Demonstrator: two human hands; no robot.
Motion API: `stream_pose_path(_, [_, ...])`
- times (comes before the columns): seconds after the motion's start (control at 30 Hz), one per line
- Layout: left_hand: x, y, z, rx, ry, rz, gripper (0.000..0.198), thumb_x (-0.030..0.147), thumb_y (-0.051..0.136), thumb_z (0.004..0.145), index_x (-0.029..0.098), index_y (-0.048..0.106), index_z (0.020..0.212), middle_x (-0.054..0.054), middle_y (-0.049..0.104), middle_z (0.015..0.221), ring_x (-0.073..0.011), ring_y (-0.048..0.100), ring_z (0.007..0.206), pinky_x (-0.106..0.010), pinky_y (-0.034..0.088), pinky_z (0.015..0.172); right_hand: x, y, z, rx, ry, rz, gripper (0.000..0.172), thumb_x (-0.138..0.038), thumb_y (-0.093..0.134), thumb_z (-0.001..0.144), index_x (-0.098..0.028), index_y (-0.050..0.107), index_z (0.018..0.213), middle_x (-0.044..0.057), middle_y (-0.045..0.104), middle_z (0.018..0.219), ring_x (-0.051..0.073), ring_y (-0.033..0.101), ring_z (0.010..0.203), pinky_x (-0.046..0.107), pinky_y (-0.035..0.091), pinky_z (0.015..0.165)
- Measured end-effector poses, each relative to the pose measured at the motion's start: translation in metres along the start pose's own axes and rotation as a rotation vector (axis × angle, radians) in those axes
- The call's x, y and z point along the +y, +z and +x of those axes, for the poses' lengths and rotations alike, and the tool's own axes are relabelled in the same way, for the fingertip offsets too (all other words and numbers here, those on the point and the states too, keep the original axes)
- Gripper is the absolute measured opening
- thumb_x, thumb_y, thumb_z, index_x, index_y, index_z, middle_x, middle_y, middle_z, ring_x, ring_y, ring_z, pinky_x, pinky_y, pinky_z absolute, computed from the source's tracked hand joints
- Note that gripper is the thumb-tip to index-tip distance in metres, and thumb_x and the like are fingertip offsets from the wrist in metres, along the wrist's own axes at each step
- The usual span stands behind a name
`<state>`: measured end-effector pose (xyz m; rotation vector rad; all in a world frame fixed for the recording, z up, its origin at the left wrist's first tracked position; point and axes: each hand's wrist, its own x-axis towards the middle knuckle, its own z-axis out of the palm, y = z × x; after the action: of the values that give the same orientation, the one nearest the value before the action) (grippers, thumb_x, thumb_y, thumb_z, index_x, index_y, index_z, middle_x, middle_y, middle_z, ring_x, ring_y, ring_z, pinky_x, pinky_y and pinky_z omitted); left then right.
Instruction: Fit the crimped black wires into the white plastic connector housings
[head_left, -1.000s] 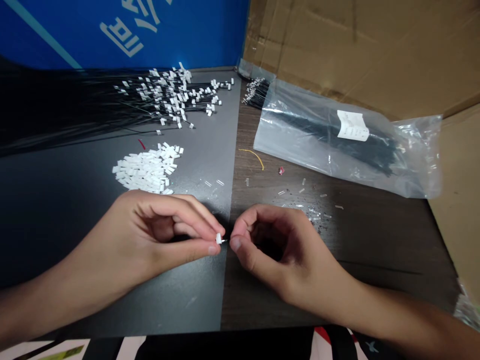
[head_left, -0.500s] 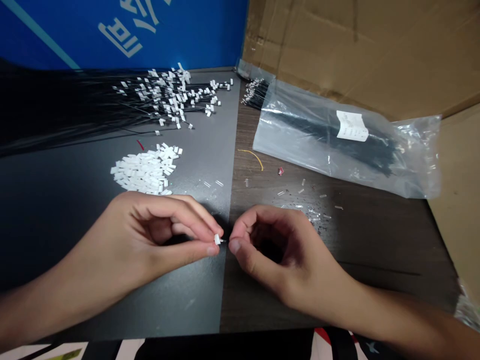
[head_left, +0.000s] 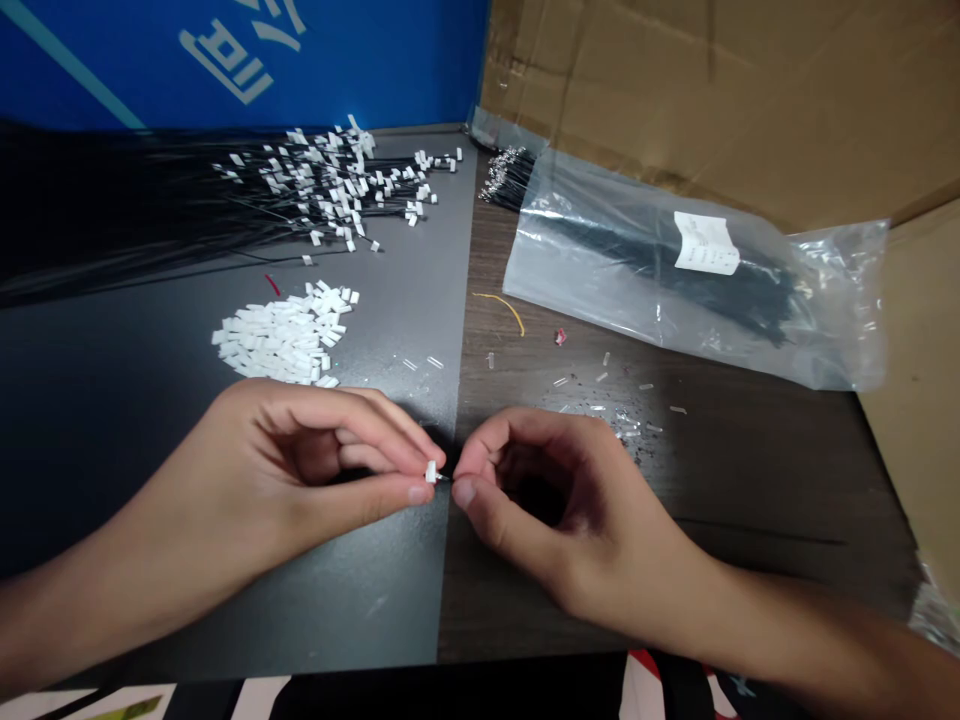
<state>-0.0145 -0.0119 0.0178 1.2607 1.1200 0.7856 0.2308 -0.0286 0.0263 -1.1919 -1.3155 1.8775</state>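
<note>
Shifted slightly left in view, the left hand (head_left: 315, 460) pinches a small white plastic connector (head_left: 431, 472) between thumb and fingertips, over the seam of the two-tone table (head_left: 225, 600). Just beside it, the right hand (head_left: 555, 510) curls half-closed near a thin wire tip (head_left: 445, 478); whether it grips that wire, I cannot tell.

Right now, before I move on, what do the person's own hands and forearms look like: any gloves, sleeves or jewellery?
The bare left hand and bare right hand wear no gloves, and no rings show. The bare left forearm and bare right forearm show no sleeve or watch up to the frame edges. The left thumbnail is short.
</note>
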Motion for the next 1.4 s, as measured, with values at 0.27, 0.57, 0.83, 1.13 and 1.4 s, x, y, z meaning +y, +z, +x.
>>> stream_pose_path(0.27, [-0.014, 0.0, -0.005, -0.041, -0.047, -0.079, 0.014, 0.026, 0.111, 0.085, 0.036, 0.101, 0.082, -0.004, 0.095, 0.092, -0.0225, 0.093, 0.084, -0.022, 0.077, 0.081, -0.003, 0.003, 0.003, -0.017, 0.009, 0.09, 0.026, -0.008, 0.096, 0.092, -0.02, 0.073, 0.088, -0.003, 0.071, 0.079, 0.012, 0.063, 0.07, 0.021, 0.053, 0.064])
stream_pose_path(0.57, [-0.005, 0.001, -0.003, -0.036, -0.077, -0.037, 0.017, 0.027, 0.111, 0.083, 0.04, 0.101, 0.078, -0.003, 0.095, 0.086, -0.0244, 0.094, 0.08, -0.024, 0.078, 0.077, -0.006, 0.002, 0.006, -0.015, 0.042, 0.135, 0.03, -0.017, 0.102, 0.088, -0.021, 0.073, 0.083, -0.003, 0.071, 0.078, 0.013, 0.064, 0.07, 0.023, 0.054, 0.063])
stream_pose_path(0.83, [-0.004, 0.001, 0.0, -0.021, -0.06, -0.002, 0.018, 0.022, 0.105, 0.083, 0.039, 0.101, 0.079, -0.003, 0.095, 0.086, -0.023, 0.095, 0.081, -0.022, 0.077, 0.076, -0.002, 0.001, 0.005, -0.025, 0.014, 0.136, 0.027, -0.008, 0.099, 0.088, -0.021, 0.074, 0.085, -0.003, 0.073, 0.08, 0.013, 0.065, 0.073, 0.022, 0.056, 0.066])
stream_pose_path(1.13, [0.0, 0.003, 0.0, -0.028, -0.03, 0.016, 0.022, 0.017, 0.1, 0.084, 0.038, 0.102, 0.081, -0.003, 0.096, 0.086, -0.0175, 0.094, 0.079, -0.012, 0.071, 0.074, 0.002, 0.001, 0.003, -0.02, 0.004, 0.096, 0.025, -0.006, 0.096, 0.089, -0.021, 0.076, 0.089, -0.003, 0.073, 0.081, 0.013, 0.067, 0.073, 0.022, 0.058, 0.067])
stream_pose_path(1.4, [-0.004, 0.003, -0.002, -0.022, -0.032, 0.028, 0.017, 0.021, 0.102, 0.084, 0.038, 0.102, 0.08, -0.004, 0.096, 0.086, -0.0198, 0.093, 0.076, -0.018, 0.074, 0.073, 0.003, 0.0, 0.001, -0.026, 0.01, 0.041, 0.024, -0.014, 0.098, 0.091, -0.022, 0.075, 0.088, -0.002, 0.074, 0.081, 0.014, 0.067, 0.074, 0.023, 0.058, 0.067])
